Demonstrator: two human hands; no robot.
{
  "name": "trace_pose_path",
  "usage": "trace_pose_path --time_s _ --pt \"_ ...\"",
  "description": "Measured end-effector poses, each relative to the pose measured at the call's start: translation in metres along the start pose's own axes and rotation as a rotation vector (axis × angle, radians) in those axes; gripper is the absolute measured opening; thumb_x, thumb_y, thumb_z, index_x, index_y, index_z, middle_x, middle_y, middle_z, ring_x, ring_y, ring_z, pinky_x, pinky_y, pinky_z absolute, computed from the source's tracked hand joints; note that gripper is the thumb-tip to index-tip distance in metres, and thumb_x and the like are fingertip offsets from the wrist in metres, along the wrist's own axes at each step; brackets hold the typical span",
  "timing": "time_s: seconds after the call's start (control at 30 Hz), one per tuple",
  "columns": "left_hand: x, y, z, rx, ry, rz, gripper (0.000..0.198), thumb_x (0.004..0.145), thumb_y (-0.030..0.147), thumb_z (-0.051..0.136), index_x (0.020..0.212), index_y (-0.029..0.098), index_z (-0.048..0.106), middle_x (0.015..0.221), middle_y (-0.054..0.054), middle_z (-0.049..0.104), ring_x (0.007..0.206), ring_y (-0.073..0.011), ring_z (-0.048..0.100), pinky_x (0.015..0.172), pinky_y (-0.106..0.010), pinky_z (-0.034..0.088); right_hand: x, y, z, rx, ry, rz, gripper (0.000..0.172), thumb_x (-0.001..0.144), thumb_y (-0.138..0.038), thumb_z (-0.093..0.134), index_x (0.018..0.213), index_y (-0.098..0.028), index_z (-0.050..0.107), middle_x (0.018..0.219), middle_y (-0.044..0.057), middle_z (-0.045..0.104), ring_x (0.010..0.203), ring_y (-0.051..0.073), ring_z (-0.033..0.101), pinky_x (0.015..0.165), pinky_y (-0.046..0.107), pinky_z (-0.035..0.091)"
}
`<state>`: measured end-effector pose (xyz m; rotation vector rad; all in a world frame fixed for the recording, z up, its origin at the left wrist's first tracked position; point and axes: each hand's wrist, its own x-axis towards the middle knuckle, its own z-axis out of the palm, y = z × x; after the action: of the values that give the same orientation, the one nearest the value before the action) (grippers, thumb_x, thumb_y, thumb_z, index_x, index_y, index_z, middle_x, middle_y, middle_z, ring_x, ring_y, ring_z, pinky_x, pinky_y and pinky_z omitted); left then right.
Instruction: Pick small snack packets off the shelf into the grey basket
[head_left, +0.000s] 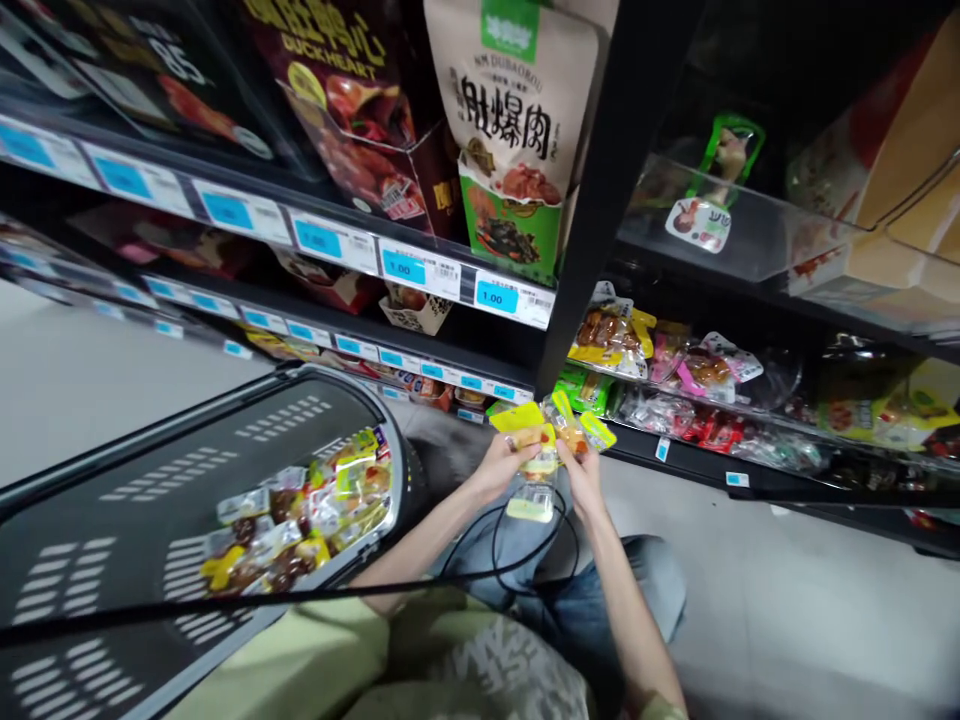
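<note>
Both my hands are in front of my lap, close together, each closed on small yellow-green snack packets. My left hand (501, 468) grips one or more snack packets (525, 425) with the thumb on top. My right hand (583, 480) pinches another snack packet (568, 428), which has a clear window with brownish food inside. Below them a further packet with a pale yellow end (531, 505) hangs over my knees; which hand holds it I cannot tell. To the left stands a grey shopping basket (187, 420) with many small snack packets (300, 520) heaped at its near right end.
Shelves with blue price tags (401, 268) rise ahead, holding a duck heart box (367, 110) and a beige-green pouch (517, 140). Lower right bins hold loose packets (611, 335). A black cable (300, 597) runs across my lap and the basket. Grey floor (787, 600) lies right.
</note>
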<state>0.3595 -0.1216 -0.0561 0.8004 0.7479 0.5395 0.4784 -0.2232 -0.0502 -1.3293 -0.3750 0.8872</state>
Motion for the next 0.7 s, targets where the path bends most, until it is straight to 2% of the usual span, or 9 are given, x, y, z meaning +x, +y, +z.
trace_pose_path --time_s 0.1,0.27,0.33,0.47,0.6,0.7 --pt "-0.002 0.005 -0.001 0.02 -0.075 -0.025 0.05 0.055 0.029 0.101 0.098 0.012 0.083 0.098 -0.013 0.082 0.091 -0.0294 0.077 0.085 -0.038 0.06 -0.001 0.0 -0.001 0.054 -0.032 0.038 0.049 0.078 -0.048 0.086 0.118 -0.023 0.074 0.119 0.006 0.08 0.111 0.027 0.075 0.108 0.047 0.057" --pt "-0.004 0.004 -0.008 0.035 -0.161 -0.075 0.049 0.058 0.027 0.101 0.1 0.01 0.082 0.098 -0.014 0.082 0.09 -0.0299 0.077 0.084 -0.038 0.06 -0.009 0.007 -0.007 0.1 -0.006 0.067 0.049 0.076 -0.049 0.088 0.116 -0.023 0.075 0.119 0.006 0.08 0.11 0.026 0.075 0.108 0.045 0.057" --pt "-0.005 -0.002 -0.018 0.07 -0.155 -0.076 0.051 0.056 0.025 0.101 0.101 0.011 0.081 0.098 -0.015 0.081 0.091 -0.0313 0.077 0.085 -0.039 0.061 -0.014 0.015 -0.009 0.093 -0.001 0.088 0.048 0.077 -0.048 0.087 0.115 -0.023 0.075 0.116 0.006 0.08 0.11 0.027 0.075 0.107 0.046 0.057" --pt "-0.016 -0.023 -0.05 0.22 -0.051 -0.046 0.06 0.051 0.018 0.1 0.105 0.013 0.078 0.103 -0.013 0.081 0.092 -0.0294 0.077 0.087 -0.04 0.06 -0.026 0.044 -0.015 0.051 0.045 0.139 0.048 0.071 -0.046 0.09 0.111 -0.022 0.077 0.107 0.007 0.081 0.109 0.029 0.074 0.102 0.046 0.059" --pt "-0.045 -0.038 -0.077 0.235 0.008 -0.123 0.065 0.049 0.017 0.099 0.109 0.013 0.076 0.109 -0.014 0.08 0.095 -0.0287 0.076 0.088 -0.039 0.059 -0.033 0.07 -0.024 0.074 0.135 0.231 0.046 0.072 -0.053 0.086 0.102 -0.019 0.076 0.102 0.008 0.081 0.101 0.028 0.076 0.092 0.044 0.062" --pt "-0.072 -0.039 -0.09 0.159 -0.017 -0.175 0.076 0.048 0.016 0.099 0.119 0.014 0.073 0.112 -0.013 0.079 0.096 -0.0279 0.076 0.088 -0.036 0.059 -0.035 0.076 -0.03 0.053 0.127 0.264 0.048 0.072 -0.055 0.086 0.101 -0.018 0.075 0.102 0.009 0.08 0.099 0.028 0.075 0.093 0.045 0.061"
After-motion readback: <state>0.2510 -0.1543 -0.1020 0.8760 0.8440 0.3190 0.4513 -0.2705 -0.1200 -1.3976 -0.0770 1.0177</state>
